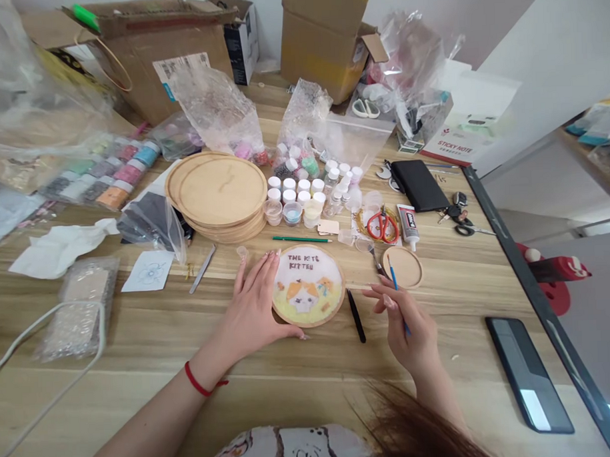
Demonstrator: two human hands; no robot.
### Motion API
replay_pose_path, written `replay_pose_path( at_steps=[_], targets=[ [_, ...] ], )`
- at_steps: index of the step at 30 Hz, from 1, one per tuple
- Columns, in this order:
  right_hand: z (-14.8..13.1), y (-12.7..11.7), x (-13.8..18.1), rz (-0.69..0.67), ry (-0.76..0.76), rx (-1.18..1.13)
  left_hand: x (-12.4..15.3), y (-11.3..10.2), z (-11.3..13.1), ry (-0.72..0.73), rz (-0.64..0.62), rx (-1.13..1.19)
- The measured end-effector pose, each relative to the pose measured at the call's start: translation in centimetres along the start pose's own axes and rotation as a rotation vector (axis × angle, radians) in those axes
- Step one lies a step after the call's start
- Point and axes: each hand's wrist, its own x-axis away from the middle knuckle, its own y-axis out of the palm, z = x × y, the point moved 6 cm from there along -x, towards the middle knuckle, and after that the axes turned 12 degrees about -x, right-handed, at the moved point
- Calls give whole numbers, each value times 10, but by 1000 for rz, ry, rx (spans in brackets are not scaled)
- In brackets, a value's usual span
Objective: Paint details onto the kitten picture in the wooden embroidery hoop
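Observation:
A round wooden plaque (pixel 309 272) lies on the table, its face showing an orange-and-white cat on yellow below dark lettering. My left hand (pixel 255 300) rests flat along its left edge, fingers stretched and thumb apart near the lower rim. To the right, my right hand (pixel 408 325) is closed around a thin blue stick-like tool (pixel 393 274), probably a brush; its tip is too small to make out. Between the plaque and that hand lies a pair of black tweezers (pixel 357 316). Just beyond the fingers sits a small round wooden tray (pixel 416 268).
Stacked wooden discs (pixel 216 191) stand behind, beside several white-lidded jars (pixel 304 192). A green pencil (pixel 301 239), red-handled scissors (pixel 396 233) and a glue tube (pixel 408 226) lie nearby. Silver tweezers (pixel 202 269) are at left, a phone (pixel 529 374) at right. Cardboard boxes (pixel 323 41) line the back.

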Motion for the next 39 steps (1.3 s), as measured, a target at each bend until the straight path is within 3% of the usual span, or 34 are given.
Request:
replay_pose_path(
  at_steps=[17,39],
  targets=[
    [-4,-2,-2,6,-32,4,-6,-1,4,5,19,40],
    [-3,-2,0,36,-16,32,0,-5,-4,-35,129,137]
  ],
)
